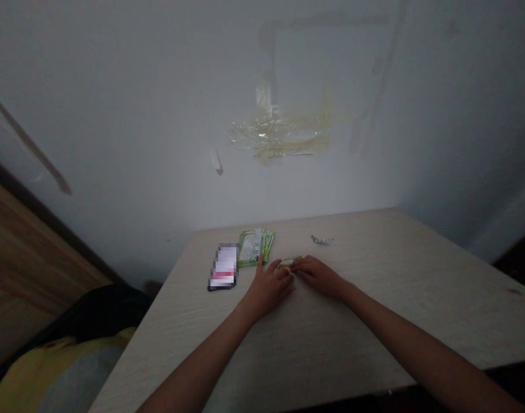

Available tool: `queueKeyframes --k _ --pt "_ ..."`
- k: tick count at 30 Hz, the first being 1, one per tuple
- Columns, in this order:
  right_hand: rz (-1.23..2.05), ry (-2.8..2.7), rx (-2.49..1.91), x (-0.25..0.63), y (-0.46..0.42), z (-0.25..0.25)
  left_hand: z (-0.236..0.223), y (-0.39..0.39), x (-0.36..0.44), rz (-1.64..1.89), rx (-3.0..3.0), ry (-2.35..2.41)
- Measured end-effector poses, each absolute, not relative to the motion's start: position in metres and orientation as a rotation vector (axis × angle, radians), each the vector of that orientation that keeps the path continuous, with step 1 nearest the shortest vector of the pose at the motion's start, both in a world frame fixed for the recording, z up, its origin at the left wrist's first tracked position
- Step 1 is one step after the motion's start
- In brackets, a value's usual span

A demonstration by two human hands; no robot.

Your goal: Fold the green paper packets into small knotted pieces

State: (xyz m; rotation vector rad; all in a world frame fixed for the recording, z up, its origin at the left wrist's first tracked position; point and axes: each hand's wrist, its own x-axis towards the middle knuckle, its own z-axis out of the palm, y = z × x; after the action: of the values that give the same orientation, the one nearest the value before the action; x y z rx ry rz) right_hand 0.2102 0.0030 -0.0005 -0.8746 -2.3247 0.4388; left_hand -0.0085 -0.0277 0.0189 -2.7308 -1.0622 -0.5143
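A small green and yellow packet (290, 262), narrow and perhaps folded, lies on the table between my hands. My left hand (269, 288) rests at its left end, some fingers bent against it. One finger of that hand points outward to the lower edge of a stack of green printed packets (250, 246). From the other side, my right hand (318, 276) has its fingers pressed together on the packet's right end. My fingers hide part of the packet.
A phone (223, 267) with a blurred screen lies left of the stack. A crumpled wrapper strip (321, 240) sits farther back on the right. The pale wooden table (374, 258) meets a wall (159, 115) with peeling tape (283, 135). Yellow and grey cloth (69, 373) shows at lower left.
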Motion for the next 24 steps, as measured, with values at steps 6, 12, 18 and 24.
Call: queueKeyframes --k 6,12,18,24 --pt "0.470 -2.303 -0.892 0.2114 0.0027 -0.0004 0.0171 -0.0258 -0.0153 -0.597 -2.796 -1.129" --pt "0.465 -2.323 -0.871 0.2115 0.0029 0.0005 0.0179 -0.0259 -0.0153 -0.635 -2.781 -1.159" --pt "0.455 -2.336 -0.877 0.2111 0.0011 0.0031 0.0154 -0.0254 -0.0101 -0.585 -2.733 -1.101" --pt "0.461 -2.359 -0.885 0.2117 -0.0004 0.0054 0.0115 -0.0234 -0.0148 -0.641 -2.732 -1.153"
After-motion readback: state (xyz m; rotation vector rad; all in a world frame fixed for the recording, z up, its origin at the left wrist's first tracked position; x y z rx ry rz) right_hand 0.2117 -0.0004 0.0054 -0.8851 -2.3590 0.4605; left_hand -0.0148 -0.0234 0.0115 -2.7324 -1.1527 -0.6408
